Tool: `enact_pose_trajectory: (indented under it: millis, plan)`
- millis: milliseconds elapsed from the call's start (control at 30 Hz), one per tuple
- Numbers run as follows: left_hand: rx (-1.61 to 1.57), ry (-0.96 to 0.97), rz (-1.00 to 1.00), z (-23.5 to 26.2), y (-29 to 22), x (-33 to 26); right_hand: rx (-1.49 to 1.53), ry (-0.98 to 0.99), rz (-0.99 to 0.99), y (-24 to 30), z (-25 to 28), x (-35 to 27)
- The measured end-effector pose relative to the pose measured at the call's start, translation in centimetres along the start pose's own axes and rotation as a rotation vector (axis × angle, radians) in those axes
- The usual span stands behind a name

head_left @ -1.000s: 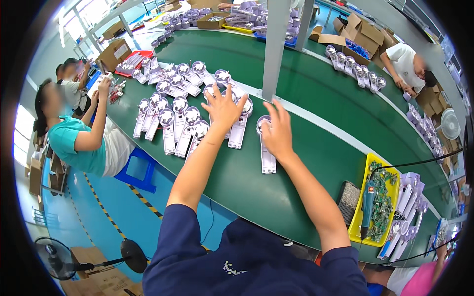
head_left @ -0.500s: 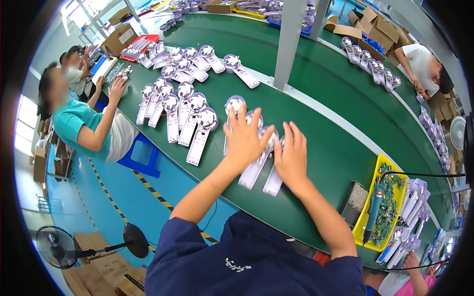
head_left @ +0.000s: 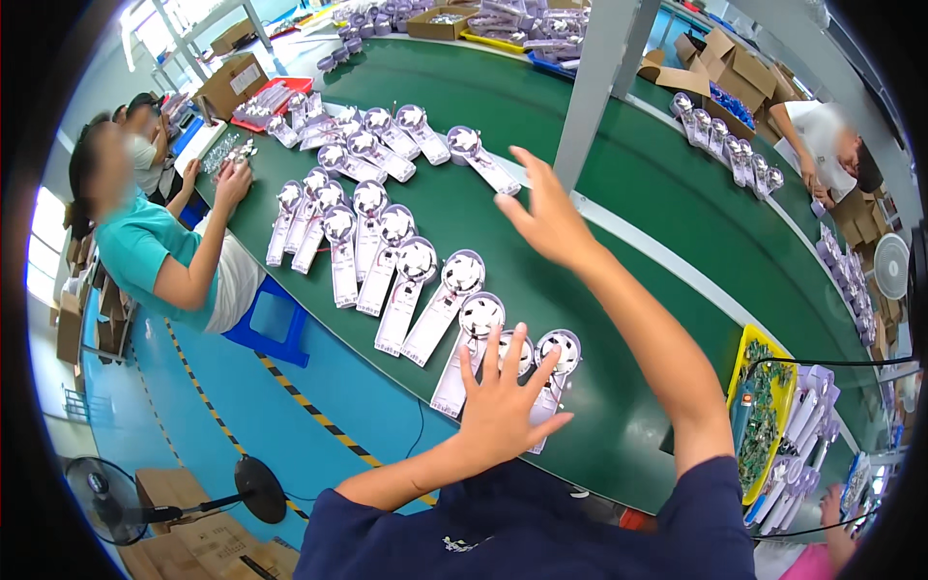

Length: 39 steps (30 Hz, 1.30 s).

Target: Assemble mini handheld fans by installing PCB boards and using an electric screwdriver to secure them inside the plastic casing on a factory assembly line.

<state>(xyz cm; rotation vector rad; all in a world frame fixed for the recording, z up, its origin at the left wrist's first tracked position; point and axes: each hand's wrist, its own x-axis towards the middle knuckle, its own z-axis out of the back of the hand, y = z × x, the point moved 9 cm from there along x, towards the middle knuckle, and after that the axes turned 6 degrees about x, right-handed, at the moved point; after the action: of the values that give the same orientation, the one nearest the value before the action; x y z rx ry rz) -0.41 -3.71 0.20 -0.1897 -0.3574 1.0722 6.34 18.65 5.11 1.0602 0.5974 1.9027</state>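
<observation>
My left hand (head_left: 505, 411) is spread over the near end of a row of pale purple handheld fan shells, its fingers apart and partly covering two or three of them. A shell with a round head (head_left: 558, 352) shows beyond its fingertips, and another shell (head_left: 479, 319) lies just to the left. Farther out, my right hand (head_left: 549, 215) reaches over the green table with fingers stretched and nothing in them. Its fingertips are nearest a single shell (head_left: 485, 164) lying at a slant. Several more shells (head_left: 396, 227) lie side by side leftward, round heads away from me.
A grey post (head_left: 592, 101) rises from the table beyond my right hand. To the right, a yellow tray (head_left: 755, 334) of green circuit boards stands beside stacked purple shells (head_left: 807, 411). A co-worker in teal (head_left: 159, 246) sits at the left, handling small parts. Black cables cross the right side.
My right hand has left the near shells and swung outward toward the single slanted shell. My left hand has shifted nearer to me over the row. The whole view has turned slightly.
</observation>
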Motion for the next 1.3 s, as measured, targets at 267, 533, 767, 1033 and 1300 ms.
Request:
enact_pose_trajectory:
  millis: [267, 533, 767, 1033, 1300]
  plan:
    - [0.035, 0.046, 0.038, -0.5, 1.5, 0.1, -0.306, 0.074, -0.308, -11.1, -7.7, 7.2]
    - [0.027, 0.013, 0.056, -0.4, 3.4, -0.1, -0.305, 0.046, -0.188, -10.0, -6.6, 2.8]
    - [0.021, 0.040, 0.044, 0.5, 3.3, 0.2, -0.326, 0.027, -0.244, -2.6, 1.8, -10.6]
    - [-0.593, -0.114, -0.142, 2.7, -5.1, -0.2, -0.237, -0.235, -0.470, 4.3, 7.4, -30.4]
    - [-0.535, 0.270, -0.415, -5.2, -11.9, 0.0, -0.249, -0.441, -0.593, 9.0, 17.6, -38.8]
